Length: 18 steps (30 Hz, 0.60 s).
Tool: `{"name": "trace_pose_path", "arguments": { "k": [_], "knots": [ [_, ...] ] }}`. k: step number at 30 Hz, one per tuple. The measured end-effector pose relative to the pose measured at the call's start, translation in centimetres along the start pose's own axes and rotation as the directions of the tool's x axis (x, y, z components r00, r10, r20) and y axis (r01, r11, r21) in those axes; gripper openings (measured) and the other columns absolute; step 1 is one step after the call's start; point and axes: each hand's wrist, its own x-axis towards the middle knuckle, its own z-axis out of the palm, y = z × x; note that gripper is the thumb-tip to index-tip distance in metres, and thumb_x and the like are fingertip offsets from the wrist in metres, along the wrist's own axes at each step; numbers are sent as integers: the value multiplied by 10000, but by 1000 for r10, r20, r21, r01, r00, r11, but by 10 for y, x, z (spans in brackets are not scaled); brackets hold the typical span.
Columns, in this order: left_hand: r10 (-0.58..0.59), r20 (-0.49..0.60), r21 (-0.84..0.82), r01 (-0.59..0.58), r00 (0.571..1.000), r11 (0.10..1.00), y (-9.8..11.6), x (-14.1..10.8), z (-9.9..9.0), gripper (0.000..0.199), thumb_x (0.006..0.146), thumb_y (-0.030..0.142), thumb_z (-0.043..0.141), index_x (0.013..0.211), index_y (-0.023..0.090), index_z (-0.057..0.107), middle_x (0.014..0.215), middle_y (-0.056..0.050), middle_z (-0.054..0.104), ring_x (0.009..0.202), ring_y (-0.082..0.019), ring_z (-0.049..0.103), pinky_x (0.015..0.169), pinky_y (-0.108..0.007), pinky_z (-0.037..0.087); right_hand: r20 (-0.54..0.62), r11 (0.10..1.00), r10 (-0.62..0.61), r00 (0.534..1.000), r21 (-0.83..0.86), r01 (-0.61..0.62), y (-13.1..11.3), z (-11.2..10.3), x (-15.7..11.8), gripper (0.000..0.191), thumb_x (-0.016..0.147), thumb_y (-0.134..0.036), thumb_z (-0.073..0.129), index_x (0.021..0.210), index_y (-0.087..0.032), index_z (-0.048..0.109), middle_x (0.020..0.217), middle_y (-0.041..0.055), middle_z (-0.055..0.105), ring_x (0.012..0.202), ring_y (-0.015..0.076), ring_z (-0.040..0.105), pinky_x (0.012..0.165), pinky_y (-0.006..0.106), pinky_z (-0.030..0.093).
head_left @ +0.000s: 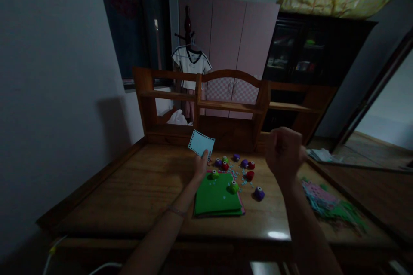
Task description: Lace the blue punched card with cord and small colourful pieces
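My left hand point(200, 164) pinches the lower edge of a light blue card point(200, 142) with a dark dashed border, holding it up above the desk. My right hand point(284, 151) is raised over the desk's right part, its fingers curled into a fist; whether anything is inside is hidden. Green sheets point(217, 200) lie stacked with pink edges showing. Two green pieces with eye-like spots point(233, 187) rest on them. Behind and to the right are several purple point(259, 194) and red pieces point(250, 175), among small pale blue bits point(235, 173).
The wooden desk point(129, 193) has a raised shelf point(229, 105) along its back. A pile of pink, green and blue material point(329, 202) lies at the right. A wall point(64, 94) bounds the left side. White cables point(105, 266) hang at the lower left.
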Motion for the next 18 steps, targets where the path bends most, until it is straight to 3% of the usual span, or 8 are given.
{"name": "trace_pose_path", "arguments": {
  "k": [3, 6, 8, 12, 18],
  "knots": [
    [-3, -14, -21, 3, 1000, 1000, 0, 1, 0, 432, 772, 527, 520, 597, 138, 588, 490, -20, 554, 438, -125, 505, 457, -220, 365, 97, 965, 174, 980, -214, -150, 38, 22, -25, 271, 930, -304, 393, 1061, -124, 547, 643, 30, 577, 523, 128, 525, 492, 225, 292],
    [-5, -8, -19, 5, 1000, 1000, 1, 1, 2, 445, 768, 549, 525, 598, 141, 578, 493, -18, 552, 425, -126, 496, 445, -224, 358, 265, 912, 351, 898, -315, -263, 71, 50, -66, 293, 928, -349, 374, 1028, -135, 548, 630, 42, 585, 474, 130, 488, 468, 233, 208],
    [-1, 4, -7, 1, 1000, 1000, 2, 0, 4, 458, 764, 560, 528, 580, 143, 572, 485, -20, 549, 421, -129, 499, 447, -230, 360, 315, 896, 427, 848, -272, -350, 82, 64, -89, 328, 932, -398, 359, 1079, -149, 516, 676, 57, 610, 513, 149, 515, 479, 237, 226],
    [18, 41, 6, -18, 999, 1000, 4, -2, 5, 448, 757, 543, 543, 546, 148, 563, 468, -21, 542, 426, -134, 506, 464, -238, 373, 436, 910, 413, 800, -162, -381, 84, 69, -105, 349, 931, -440, 327, 1058, -190, 535, 763, 80, 633, 597, 176, 560, 521, 253, 282],
    [-1, 43, -19, 2, 999, 1000, 6, -3, 2, 420, 745, 531, 557, 602, 137, 589, 503, -21, 563, 428, -130, 497, 458, -240, 372, 600, 903, 400, 693, -127, -411, 83, 66, -108, 357, 886, -463, 392, 1025, -209, 601, 697, 48, 617, 620, 172, 551, 547, 252, 298]
  ]
}}
